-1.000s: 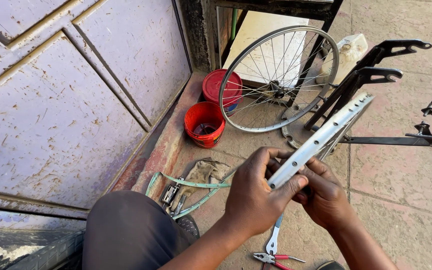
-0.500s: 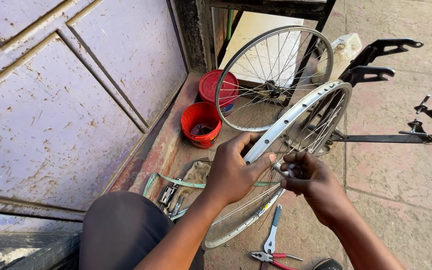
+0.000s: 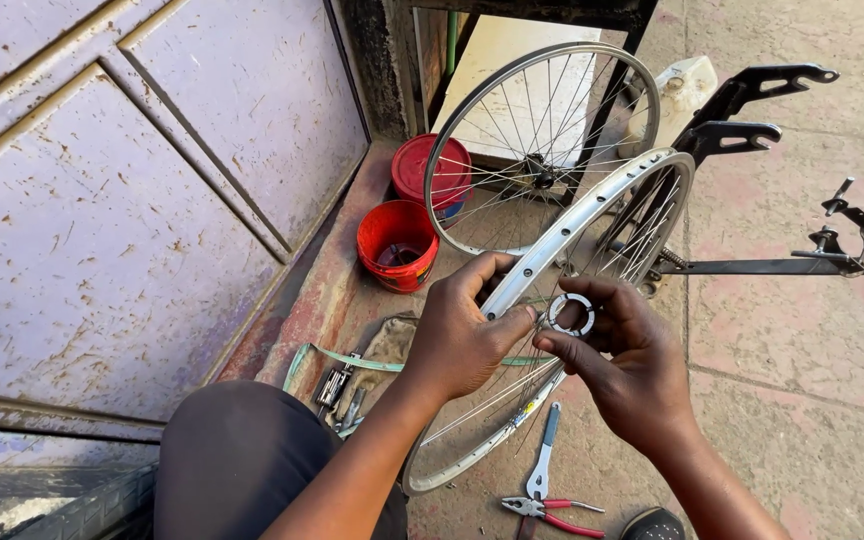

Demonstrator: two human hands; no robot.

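Head view, looking down at 2 bare hands working on a bicycle wheel.

Left hand (image 3: 462,335): closed around the silver rim of the spoked wheel (image 3: 562,245) near frame centre, thumb over the rim's upper face, fingers curled beneath it. The wheel is tilted, running from 7 o'clock up to 1 o'clock.

Right hand (image 3: 627,365): pinches a small toothed metal ring (image 3: 571,313) between thumb and fingertips, narrow grip, just at 3 o'clock of the left hand. The ring sits at the wheel's middle, against the spokes; whether it touches the hub cannot be told.

Second wheel (image 3: 542,140): stands upright at 12 o'clock behind the held wheel, leaning toward a doorway.

2 red tubs: one open (image 3: 397,245) at 10 o'clock of the hands, one lidded (image 3: 430,168) just beyond it.

Black metal stand (image 3: 752,105) with 2 forked arms at 1 o'clock; its bar (image 3: 772,267) runs to 3 o'clock.

Ground: pliers with red handles (image 3: 550,507) and a flat spanner (image 3: 542,465) at 6 o'clock; a green strip (image 3: 352,360) and small metal parts (image 3: 334,385) at 8 o'clock.

Purple scratched metal door (image 3: 132,200) fills 9 to 11 o'clock.
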